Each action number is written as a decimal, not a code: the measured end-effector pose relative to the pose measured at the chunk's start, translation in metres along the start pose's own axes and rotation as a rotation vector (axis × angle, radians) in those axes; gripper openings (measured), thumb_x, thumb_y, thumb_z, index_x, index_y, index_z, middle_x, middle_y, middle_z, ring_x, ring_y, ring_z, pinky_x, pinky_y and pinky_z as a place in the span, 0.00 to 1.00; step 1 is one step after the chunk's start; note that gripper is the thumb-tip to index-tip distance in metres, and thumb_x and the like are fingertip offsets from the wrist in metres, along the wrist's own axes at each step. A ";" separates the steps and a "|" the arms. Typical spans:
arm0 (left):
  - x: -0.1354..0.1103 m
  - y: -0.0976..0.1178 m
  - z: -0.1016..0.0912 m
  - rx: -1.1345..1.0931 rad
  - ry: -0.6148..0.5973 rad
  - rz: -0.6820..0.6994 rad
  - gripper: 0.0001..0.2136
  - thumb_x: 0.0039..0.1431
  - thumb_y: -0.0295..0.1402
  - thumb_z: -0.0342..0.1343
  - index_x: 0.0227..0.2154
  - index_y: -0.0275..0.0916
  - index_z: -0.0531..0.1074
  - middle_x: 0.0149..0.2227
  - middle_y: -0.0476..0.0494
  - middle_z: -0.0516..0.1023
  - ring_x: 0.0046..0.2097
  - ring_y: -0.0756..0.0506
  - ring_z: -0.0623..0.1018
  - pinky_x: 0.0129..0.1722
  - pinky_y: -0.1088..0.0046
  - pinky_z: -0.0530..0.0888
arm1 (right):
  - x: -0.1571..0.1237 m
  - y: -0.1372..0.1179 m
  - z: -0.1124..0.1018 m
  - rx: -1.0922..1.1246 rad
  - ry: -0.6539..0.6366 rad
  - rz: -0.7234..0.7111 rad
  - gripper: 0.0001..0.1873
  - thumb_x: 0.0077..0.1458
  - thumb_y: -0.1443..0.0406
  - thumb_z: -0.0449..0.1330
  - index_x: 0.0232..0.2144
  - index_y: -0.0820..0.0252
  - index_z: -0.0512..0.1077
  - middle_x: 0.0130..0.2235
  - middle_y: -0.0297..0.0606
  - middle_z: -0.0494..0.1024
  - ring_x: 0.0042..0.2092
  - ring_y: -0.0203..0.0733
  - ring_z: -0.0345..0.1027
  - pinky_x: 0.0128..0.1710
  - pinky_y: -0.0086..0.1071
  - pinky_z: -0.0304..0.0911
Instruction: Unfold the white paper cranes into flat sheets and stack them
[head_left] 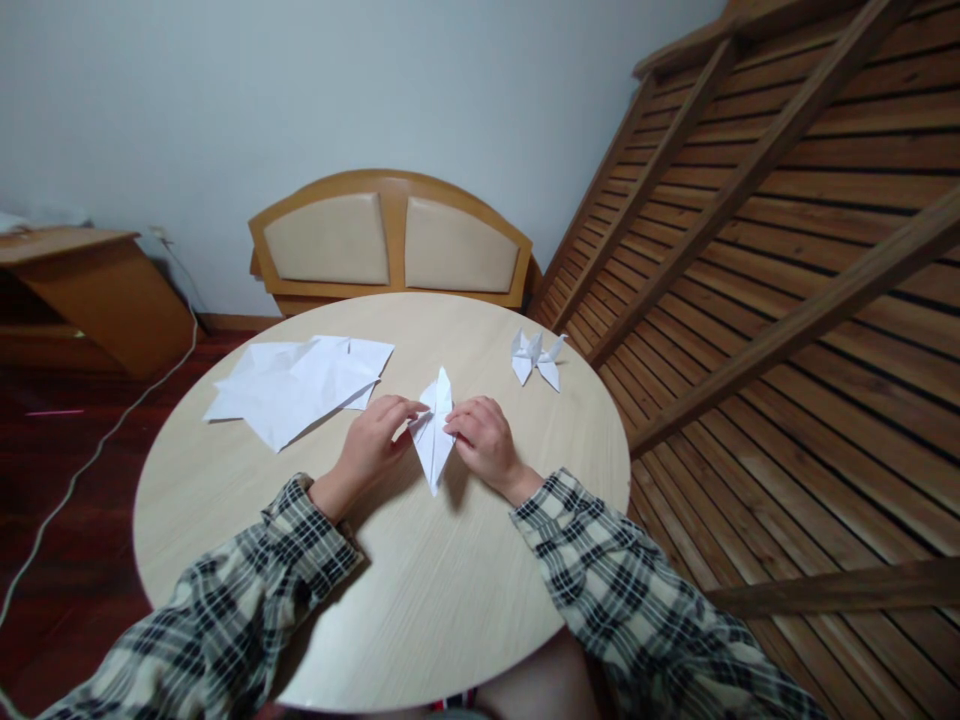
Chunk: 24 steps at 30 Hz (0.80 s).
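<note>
Folded paper [434, 432], a narrow kite-shaped form, is lying near the centre of the round table [420, 600], with the left hand [373, 448] and right hand [486, 440] pinching its opposite edges. Folding is looking partly done. One finished crane [536, 357] is sitting beyond, and loose sheets [300, 385] are lying at left.

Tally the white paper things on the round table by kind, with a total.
Folded diamond-shaped paper piece, pinched between the left hand and the right hand: 1
Finished paper crane: 1
Pile of loose creased sheets, too overlapped to count singly: 1
Total: 3
</note>
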<state>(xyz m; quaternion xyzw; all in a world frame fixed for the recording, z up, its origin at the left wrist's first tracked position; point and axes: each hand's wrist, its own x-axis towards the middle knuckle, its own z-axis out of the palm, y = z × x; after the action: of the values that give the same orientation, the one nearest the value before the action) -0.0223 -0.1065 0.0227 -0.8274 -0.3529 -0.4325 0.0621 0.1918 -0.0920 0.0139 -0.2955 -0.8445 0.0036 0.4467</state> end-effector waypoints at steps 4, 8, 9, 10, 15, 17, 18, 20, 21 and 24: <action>-0.001 -0.001 0.002 0.008 -0.114 0.000 0.19 0.57 0.20 0.50 0.49 0.41 0.73 0.36 0.44 0.74 0.36 0.45 0.73 0.34 0.69 0.71 | -0.001 0.002 -0.001 -0.029 -0.063 -0.034 0.10 0.58 0.73 0.56 0.31 0.52 0.70 0.39 0.36 0.76 0.43 0.45 0.66 0.44 0.42 0.60; -0.003 -0.002 0.002 0.029 -0.174 -0.007 0.15 0.58 0.21 0.51 0.46 0.39 0.73 0.35 0.43 0.74 0.36 0.44 0.73 0.33 0.69 0.71 | -0.001 0.002 -0.002 -0.043 -0.112 -0.067 0.09 0.59 0.72 0.56 0.32 0.52 0.70 0.38 0.37 0.76 0.43 0.46 0.65 0.44 0.41 0.59; -0.003 -0.003 0.002 0.030 -0.185 -0.015 0.15 0.58 0.21 0.51 0.45 0.39 0.73 0.36 0.43 0.74 0.37 0.44 0.73 0.34 0.68 0.71 | 0.000 0.002 -0.002 -0.044 -0.132 -0.063 0.09 0.59 0.72 0.56 0.32 0.52 0.70 0.38 0.37 0.75 0.43 0.46 0.65 0.44 0.41 0.59; -0.004 -0.004 0.001 0.027 -0.188 -0.026 0.14 0.57 0.20 0.51 0.44 0.39 0.73 0.36 0.42 0.74 0.37 0.44 0.73 0.35 0.68 0.72 | 0.000 0.002 -0.002 -0.044 -0.152 -0.056 0.09 0.59 0.72 0.56 0.32 0.52 0.69 0.38 0.37 0.75 0.43 0.46 0.64 0.44 0.42 0.59; -0.003 -0.007 -0.004 0.034 -0.102 -0.047 0.09 0.56 0.20 0.53 0.35 0.40 0.71 0.34 0.44 0.73 0.35 0.45 0.73 0.33 0.69 0.71 | 0.000 0.003 -0.001 -0.053 -0.167 -0.020 0.12 0.55 0.75 0.54 0.32 0.52 0.69 0.37 0.37 0.73 0.43 0.46 0.64 0.45 0.41 0.59; -0.002 -0.006 -0.007 0.080 -0.071 -0.035 0.07 0.57 0.22 0.54 0.34 0.40 0.71 0.34 0.44 0.73 0.35 0.45 0.72 0.32 0.69 0.70 | 0.000 0.003 0.000 -0.050 -0.163 -0.017 0.12 0.54 0.76 0.53 0.32 0.53 0.68 0.37 0.37 0.73 0.43 0.46 0.64 0.45 0.41 0.60; -0.001 -0.006 -0.008 0.109 -0.061 -0.029 0.06 0.58 0.23 0.54 0.33 0.40 0.72 0.35 0.43 0.74 0.35 0.44 0.72 0.32 0.69 0.71 | 0.000 0.003 0.000 -0.047 -0.166 -0.017 0.12 0.53 0.76 0.53 0.33 0.53 0.68 0.38 0.38 0.73 0.44 0.46 0.64 0.45 0.41 0.60; 0.002 -0.004 -0.010 0.138 -0.060 -0.013 0.05 0.59 0.25 0.54 0.32 0.41 0.73 0.38 0.41 0.76 0.38 0.42 0.73 0.35 0.66 0.72 | 0.000 0.003 0.000 -0.031 -0.182 -0.013 0.13 0.52 0.76 0.53 0.33 0.53 0.68 0.39 0.39 0.73 0.45 0.47 0.64 0.47 0.42 0.60; 0.003 -0.004 -0.010 0.134 -0.069 -0.003 0.05 0.60 0.25 0.54 0.32 0.41 0.73 0.39 0.41 0.77 0.39 0.42 0.73 0.37 0.64 0.73 | 0.001 0.002 -0.001 -0.018 -0.193 -0.011 0.13 0.51 0.77 0.53 0.34 0.53 0.68 0.41 0.39 0.74 0.47 0.47 0.64 0.48 0.42 0.60; 0.004 -0.003 -0.010 0.101 -0.110 0.022 0.06 0.62 0.27 0.52 0.33 0.41 0.74 0.42 0.41 0.80 0.42 0.42 0.75 0.41 0.60 0.74 | 0.002 0.000 -0.002 0.032 -0.226 -0.013 0.15 0.49 0.77 0.54 0.35 0.53 0.66 0.47 0.39 0.74 0.51 0.47 0.64 0.52 0.43 0.59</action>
<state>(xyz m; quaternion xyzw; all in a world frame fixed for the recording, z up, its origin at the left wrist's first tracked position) -0.0290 -0.1059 0.0316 -0.8496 -0.3680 -0.3672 0.0891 0.1925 -0.0915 0.0170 -0.2805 -0.8912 0.0477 0.3533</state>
